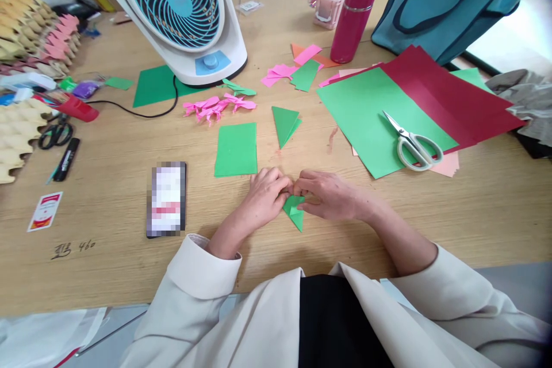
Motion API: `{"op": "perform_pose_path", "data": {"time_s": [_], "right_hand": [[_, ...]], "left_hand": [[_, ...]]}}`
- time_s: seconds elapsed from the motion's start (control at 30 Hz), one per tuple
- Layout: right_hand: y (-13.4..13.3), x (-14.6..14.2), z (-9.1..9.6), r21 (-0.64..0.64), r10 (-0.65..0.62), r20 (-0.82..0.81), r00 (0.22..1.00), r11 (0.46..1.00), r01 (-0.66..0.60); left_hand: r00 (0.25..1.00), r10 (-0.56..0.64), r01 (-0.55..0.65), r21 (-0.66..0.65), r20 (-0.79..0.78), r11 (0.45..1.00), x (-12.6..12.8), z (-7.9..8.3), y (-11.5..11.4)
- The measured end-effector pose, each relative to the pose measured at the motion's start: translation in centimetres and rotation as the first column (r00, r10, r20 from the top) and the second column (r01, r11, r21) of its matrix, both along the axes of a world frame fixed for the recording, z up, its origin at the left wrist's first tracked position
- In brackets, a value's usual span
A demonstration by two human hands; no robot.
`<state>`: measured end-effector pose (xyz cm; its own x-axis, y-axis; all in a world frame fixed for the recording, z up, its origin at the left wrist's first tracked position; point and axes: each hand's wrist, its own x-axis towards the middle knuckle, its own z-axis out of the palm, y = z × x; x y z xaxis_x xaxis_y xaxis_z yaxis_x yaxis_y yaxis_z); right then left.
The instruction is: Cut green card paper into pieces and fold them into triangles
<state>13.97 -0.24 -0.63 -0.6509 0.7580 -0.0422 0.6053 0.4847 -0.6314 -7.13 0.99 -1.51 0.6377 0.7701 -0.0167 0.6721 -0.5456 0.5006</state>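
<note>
A small green folded paper point(295, 214) lies on the table close to my body, its point toward me. Both hands pinch its far edge: my left hand point(271, 192) from the left and my right hand point(330, 194) from the right, fingertips nearly touching. The fingers cover the paper's upper part. Just beyond them are a square of green paper point(236, 149) and a green folded triangle point(284, 125). Farther off sit several pink folded paper figures point(219, 106) with a green folded figure point(239, 88) behind them.
White-handled scissors point(416, 146) rest on large green sheets point(366, 109) and red sheets point(448, 92) at right. A phone point(166, 200) lies left of my hands. Behind stand a fan point(224, 57), a magenta flask point(353, 20) and a teal bag point(444, 6). Black scissors point(56, 134) are far left.
</note>
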Motion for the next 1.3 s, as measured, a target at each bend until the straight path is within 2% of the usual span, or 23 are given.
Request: {"op": "perform_pose_path", "data": {"time_s": [0.23,0.47,0.57,0.7,0.83,1.1,1.3], "right_hand": [[-0.1,-0.3,-0.3,0.026,0.046,-0.043,0.998,0.999,-0.044],[0.2,-0.2,-0.4,0.038,0.093,-0.11,0.99,0.995,-0.089],[0.4,0.1,-0.5,0.004,0.094,-0.127,0.987,0.996,-0.095],[0.7,0.6,-0.2,-0.058,0.08,-0.124,0.989,0.994,-0.088],[0.7,0.9,0.4,-0.1,0.067,-0.072,0.995,0.992,-0.074],[0.3,0.7,1.3,-0.095,0.016,0.149,0.989,0.995,-0.002],[0.3,0.5,1.7,-0.08,0.012,0.229,0.973,0.997,0.006]], "left_hand": [[0.999,0.04,-0.039,0.047,-0.016,0.998,0.2,-0.7,-0.3],[0.997,0.051,-0.055,0.063,0.057,0.996,0.0,-1.2,-0.3],[0.991,0.022,-0.028,0.039,0.131,0.999,-0.1,-0.6,-0.2],[0.976,-0.084,0.082,0.015,0.199,0.996,-0.4,0.2,-0.1],[0.971,-0.162,0.164,0.004,0.178,0.986,-0.4,0.1,-0.3],[0.985,-0.13,0.126,0.047,0.112,0.991,0.2,-0.7,-0.8],[0.985,-0.131,0.124,0.065,0.111,0.99,0.4,-0.9,-1.0]]}}
